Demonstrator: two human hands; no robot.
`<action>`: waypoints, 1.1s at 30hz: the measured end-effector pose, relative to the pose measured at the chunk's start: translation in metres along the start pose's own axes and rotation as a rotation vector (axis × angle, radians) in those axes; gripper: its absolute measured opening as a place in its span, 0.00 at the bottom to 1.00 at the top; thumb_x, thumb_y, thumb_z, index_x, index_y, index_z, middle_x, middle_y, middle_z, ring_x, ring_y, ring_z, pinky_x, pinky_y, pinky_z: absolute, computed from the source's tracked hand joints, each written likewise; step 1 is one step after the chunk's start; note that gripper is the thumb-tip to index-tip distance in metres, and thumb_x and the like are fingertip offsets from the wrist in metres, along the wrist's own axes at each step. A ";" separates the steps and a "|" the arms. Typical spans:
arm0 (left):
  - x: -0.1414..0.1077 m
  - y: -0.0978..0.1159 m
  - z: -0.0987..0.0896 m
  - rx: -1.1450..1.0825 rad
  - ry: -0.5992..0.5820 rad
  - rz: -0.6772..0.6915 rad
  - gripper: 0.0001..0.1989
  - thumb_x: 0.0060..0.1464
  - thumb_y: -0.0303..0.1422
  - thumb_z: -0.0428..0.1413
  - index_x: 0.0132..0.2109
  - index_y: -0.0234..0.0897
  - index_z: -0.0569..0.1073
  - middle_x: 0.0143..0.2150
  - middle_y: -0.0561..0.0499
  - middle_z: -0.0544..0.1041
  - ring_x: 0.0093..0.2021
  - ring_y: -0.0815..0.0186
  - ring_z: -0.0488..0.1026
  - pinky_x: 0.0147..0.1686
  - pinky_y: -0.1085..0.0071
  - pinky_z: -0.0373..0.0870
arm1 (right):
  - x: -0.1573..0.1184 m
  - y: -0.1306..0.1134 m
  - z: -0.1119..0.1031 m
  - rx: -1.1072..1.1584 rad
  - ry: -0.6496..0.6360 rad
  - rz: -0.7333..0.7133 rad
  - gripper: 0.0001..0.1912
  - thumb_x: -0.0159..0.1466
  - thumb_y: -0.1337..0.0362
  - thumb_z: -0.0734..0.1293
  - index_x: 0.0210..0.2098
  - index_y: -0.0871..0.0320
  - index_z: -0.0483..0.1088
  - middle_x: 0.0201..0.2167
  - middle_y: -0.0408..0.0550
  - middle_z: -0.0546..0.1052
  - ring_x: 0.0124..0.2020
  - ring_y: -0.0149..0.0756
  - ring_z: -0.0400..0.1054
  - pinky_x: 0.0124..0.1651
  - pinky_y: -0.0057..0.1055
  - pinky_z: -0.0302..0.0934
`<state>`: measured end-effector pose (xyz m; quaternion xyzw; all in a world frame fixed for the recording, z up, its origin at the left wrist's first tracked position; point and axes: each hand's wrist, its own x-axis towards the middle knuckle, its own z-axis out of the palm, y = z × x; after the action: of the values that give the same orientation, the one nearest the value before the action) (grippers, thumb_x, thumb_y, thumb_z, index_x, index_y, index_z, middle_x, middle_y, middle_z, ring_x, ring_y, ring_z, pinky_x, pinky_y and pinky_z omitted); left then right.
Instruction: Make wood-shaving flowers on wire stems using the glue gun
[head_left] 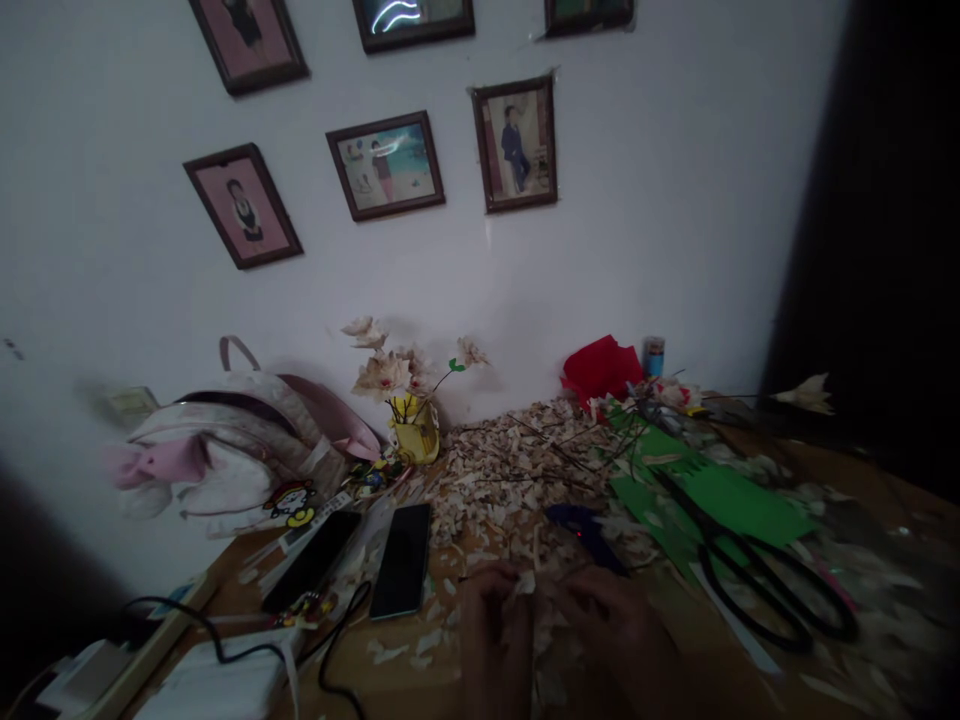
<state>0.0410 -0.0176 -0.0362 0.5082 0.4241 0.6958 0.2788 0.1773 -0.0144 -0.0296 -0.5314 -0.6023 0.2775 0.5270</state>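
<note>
A: Hands? B: Left hand (491, 625) and right hand (607, 625) are held close together, a pale shaving (526, 584) seemingly pinched between them, though it's too dim to be sure.
A: Progress? B: Flowers (381, 375) are stood in a yellow vase (414, 432) — a shaving heap (510, 480) is left on the surface (397, 680).

Head-worn camera, looking forward and down from above the hands (607, 620), which sit close to it at the bottom edge of the frame. It faces the wall (600, 250) behind the worktop (397, 690). Worktop fills the lower part, wall with framed pictures (386, 165) the upper half, farther off. View rolled, so the wall-to-worktop line slants; edges dark and bent
</note>
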 end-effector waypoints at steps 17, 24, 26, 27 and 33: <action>-0.005 -0.014 -0.007 0.238 -0.111 0.291 0.04 0.49 0.27 0.56 0.33 0.40 0.69 0.35 0.49 0.74 0.36 0.64 0.74 0.33 0.69 0.73 | -0.001 0.008 -0.002 -0.077 -0.108 0.000 0.11 0.56 0.56 0.64 0.24 0.55 0.74 0.25 0.45 0.74 0.31 0.38 0.67 0.38 0.35 0.58; -0.012 -0.008 0.002 0.242 -0.007 0.208 0.05 0.51 0.36 0.54 0.31 0.41 0.69 0.34 0.49 0.73 0.35 0.64 0.72 0.32 0.69 0.70 | -0.001 0.008 -0.001 -0.070 -0.109 0.016 0.12 0.57 0.57 0.62 0.25 0.56 0.74 0.28 0.48 0.76 0.34 0.41 0.68 0.40 0.38 0.57; -0.014 -0.007 0.005 0.229 0.023 0.189 0.06 0.52 0.37 0.53 0.30 0.41 0.69 0.34 0.49 0.72 0.35 0.64 0.71 0.33 0.69 0.69 | -0.001 0.007 -0.002 -0.073 -0.112 0.013 0.13 0.57 0.57 0.62 0.25 0.56 0.74 0.27 0.48 0.76 0.33 0.41 0.68 0.40 0.37 0.58; -0.015 -0.007 0.006 0.225 0.007 0.190 0.07 0.52 0.38 0.54 0.30 0.41 0.69 0.33 0.49 0.72 0.35 0.64 0.71 0.33 0.69 0.68 | -0.001 0.006 -0.002 -0.068 -0.121 0.012 0.13 0.57 0.57 0.62 0.24 0.56 0.73 0.27 0.48 0.76 0.33 0.41 0.68 0.39 0.37 0.58; -0.012 -0.007 0.002 0.206 -0.018 0.149 0.04 0.52 0.35 0.54 0.31 0.41 0.69 0.35 0.49 0.72 0.36 0.63 0.71 0.36 0.68 0.68 | -0.002 0.004 -0.001 -0.015 -0.094 0.030 0.11 0.56 0.57 0.63 0.25 0.55 0.74 0.26 0.46 0.76 0.31 0.39 0.68 0.37 0.34 0.60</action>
<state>0.0466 -0.0233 -0.0473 0.5707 0.4517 0.6627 0.1764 0.1791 -0.0156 -0.0337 -0.5307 -0.6206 0.3054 0.4899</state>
